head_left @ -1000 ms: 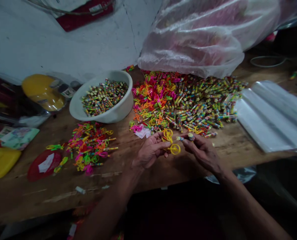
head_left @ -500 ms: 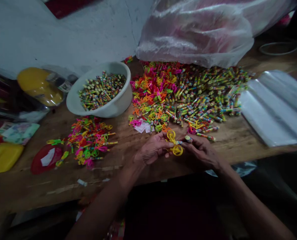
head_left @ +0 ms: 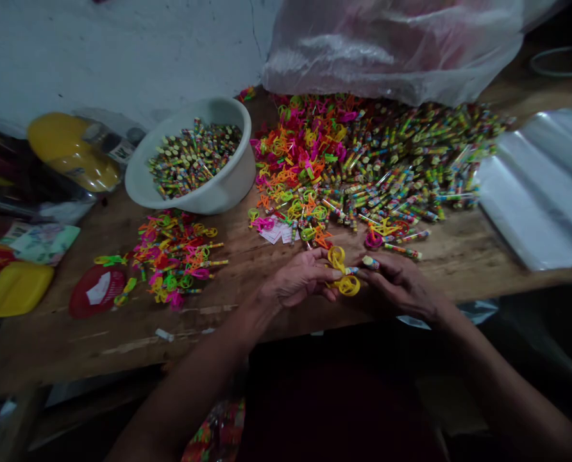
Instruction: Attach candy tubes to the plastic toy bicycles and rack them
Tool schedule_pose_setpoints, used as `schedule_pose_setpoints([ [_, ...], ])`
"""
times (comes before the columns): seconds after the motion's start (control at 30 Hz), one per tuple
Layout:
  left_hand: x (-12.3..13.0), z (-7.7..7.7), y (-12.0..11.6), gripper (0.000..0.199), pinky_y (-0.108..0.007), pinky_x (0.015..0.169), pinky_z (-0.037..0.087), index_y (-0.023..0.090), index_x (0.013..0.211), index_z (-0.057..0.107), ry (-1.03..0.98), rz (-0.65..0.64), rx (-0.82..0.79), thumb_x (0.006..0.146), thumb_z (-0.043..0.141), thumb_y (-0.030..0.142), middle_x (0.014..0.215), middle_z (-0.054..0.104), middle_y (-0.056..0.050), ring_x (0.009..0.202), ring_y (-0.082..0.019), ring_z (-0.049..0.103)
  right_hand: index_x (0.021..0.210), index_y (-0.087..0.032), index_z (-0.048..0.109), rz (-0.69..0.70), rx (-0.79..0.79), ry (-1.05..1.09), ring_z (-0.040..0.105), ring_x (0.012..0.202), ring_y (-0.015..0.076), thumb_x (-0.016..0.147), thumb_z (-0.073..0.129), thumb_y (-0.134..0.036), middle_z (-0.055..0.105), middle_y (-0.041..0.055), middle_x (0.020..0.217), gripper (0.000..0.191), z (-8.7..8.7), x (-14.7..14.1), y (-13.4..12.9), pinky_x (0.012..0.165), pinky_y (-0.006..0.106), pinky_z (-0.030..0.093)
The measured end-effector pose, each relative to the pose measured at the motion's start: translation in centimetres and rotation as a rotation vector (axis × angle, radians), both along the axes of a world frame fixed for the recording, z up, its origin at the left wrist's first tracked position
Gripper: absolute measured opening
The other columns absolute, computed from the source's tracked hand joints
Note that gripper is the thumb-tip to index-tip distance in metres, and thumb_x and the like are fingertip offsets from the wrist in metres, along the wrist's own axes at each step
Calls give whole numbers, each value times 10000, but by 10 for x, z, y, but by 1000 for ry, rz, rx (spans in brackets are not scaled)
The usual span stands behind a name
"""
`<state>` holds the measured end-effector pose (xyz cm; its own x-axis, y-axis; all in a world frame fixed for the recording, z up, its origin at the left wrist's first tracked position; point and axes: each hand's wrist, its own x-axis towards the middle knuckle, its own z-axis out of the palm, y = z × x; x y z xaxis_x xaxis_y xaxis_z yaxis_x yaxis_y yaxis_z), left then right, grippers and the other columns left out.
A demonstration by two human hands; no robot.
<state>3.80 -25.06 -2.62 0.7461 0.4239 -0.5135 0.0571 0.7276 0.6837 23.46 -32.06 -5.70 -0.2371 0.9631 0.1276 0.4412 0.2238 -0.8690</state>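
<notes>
My left hand (head_left: pixel 299 280) pinches a yellow plastic toy piece with two round loops (head_left: pixel 347 286), shaped like small scissors. My right hand (head_left: pixel 404 282) is closed on a small printed candy tube (head_left: pixel 351 271), whose end meets the yellow piece between the hands. A second tube (head_left: pixel 370 262) with a pale end sticks up from the right fingers. Just beyond the hands spreads a heap of similar tubes (head_left: pixel 396 173), mixed on its left with bright plastic toy pieces (head_left: pixel 295 154). To the left lies a smaller pile of toy pieces joined with tubes (head_left: pixel 175 256).
A white basin (head_left: pixel 235 183) full of tubes stands at the back left. Behind the heap sits a large clear plastic bag (head_left: pixel 386 58); clear plastic sheets (head_left: pixel 540 192) lie at right. A red dish (head_left: pixel 86 305) and yellow container (head_left: pixel 19 289) are at left.
The camera view has shifted, so the tabletop appears slightly higher. Both hands stay together over the table's front edge, still holding the yellow piece and the tubes.
</notes>
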Motion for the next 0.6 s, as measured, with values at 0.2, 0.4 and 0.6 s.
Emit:
schedule_pose_setpoints([
  [0.2,4,-2,-4,382,-215,466,529,125,986,434,54,-21,52,684,667,105,762,611,-31,511,-95,594,813,-172,567,90,37,-168,506,671,136,899,404,-253,578,27,734,201,4,6,-3,630,253,376],
  [0.4,11,-14,-13,360,-254,459,533,130,943,428,130,50,103,671,664,112,725,609,-24,477,-110,592,836,-162,589,193,13,-283,545,644,131,854,459,-199,626,41,738,137,16,3,0,613,252,388],
  [0.6,-28,-5,-2,368,-231,457,495,164,976,449,206,43,228,705,672,274,723,609,-7,508,-113,589,1101,-177,574,31,116,-194,599,909,174,887,393,-193,645,92,1027,281,1,-9,-5,779,285,462],
])
